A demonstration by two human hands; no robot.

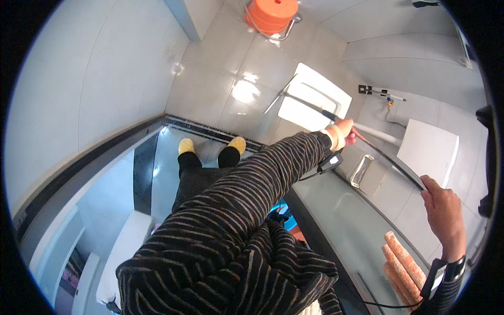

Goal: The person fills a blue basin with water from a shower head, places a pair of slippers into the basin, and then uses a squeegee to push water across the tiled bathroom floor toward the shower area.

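Note:
I hold a long-handled floor squeegee [310,105] across the view with both hands. Its thin T-shaped head lies at the far end, at the left edge of the white squat toilet [290,111] set in the tiled floor. My left hand [344,131], below a pale bracelet, is wrapped round the middle of the pole. Around the near end of the handle, at the right, my right hand [442,212] is closed. A dark striped sleeve covers my left arm, which reaches across my body.
An orange bucket [270,16] stands at the far wall. Right of the toilet are a white cistern [428,149] and a water valve [389,101]. A dark threshold [210,131] crosses the floor before my yellow shoes [237,144]. Orange-white fuzzy rolls [401,262] lie near my right wrist.

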